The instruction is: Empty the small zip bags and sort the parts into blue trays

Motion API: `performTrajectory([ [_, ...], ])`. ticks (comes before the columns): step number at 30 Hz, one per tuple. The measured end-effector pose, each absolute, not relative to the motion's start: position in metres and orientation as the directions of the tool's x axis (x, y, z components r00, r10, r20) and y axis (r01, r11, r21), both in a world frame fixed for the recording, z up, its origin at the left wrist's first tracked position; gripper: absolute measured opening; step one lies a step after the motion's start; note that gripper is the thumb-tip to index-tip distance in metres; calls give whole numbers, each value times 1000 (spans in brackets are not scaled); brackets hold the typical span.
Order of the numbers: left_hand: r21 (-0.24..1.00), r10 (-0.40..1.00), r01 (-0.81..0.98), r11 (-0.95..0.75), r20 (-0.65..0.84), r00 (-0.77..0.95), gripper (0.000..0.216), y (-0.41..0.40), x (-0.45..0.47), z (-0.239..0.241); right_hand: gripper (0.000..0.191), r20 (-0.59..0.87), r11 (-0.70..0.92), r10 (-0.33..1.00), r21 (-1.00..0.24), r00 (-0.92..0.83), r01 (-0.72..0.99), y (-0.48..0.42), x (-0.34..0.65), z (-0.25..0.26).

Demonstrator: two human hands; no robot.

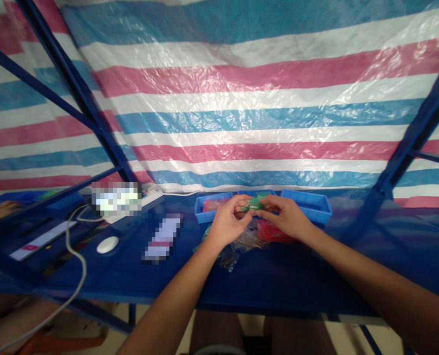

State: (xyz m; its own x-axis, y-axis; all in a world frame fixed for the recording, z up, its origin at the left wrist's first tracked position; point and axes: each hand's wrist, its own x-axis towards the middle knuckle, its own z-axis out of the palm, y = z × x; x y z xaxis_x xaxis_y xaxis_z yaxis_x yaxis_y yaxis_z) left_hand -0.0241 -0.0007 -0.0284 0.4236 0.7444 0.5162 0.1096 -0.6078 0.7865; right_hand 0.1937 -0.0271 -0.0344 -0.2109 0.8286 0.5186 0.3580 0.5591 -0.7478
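Both hands come together over the blue table (274, 281), with a small green plastic packet (255, 202) between their fingertips. My left hand (229, 221) pinches its left end, and my right hand (284, 216) grips the right end. What the packet contains is too blurred to make out. Below the hands lies a heap of clear bags with thin brass-coloured pieces (247, 240). A red plastic packet (274, 231) rests under my right hand. One small clear bag (228, 260) sits at the heap's near edge.
Blue bins (308, 204) stand behind the hands. Leftward are a blurred-out phone-like object (163, 237), a white mouse-shaped object (107, 245), a power strip (149, 198) and a white cable (81, 266). Another person's hand (1, 212) is at far left. Blue frame posts (104, 133) flank the table.
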Motion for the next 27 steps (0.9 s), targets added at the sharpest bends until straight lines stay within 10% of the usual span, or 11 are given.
performTrajectory([
  [27,680,711,237,-694,594,376,41,-3,-27,-24,38,416,430,890,-902,-186,41,-23,187,-41],
])
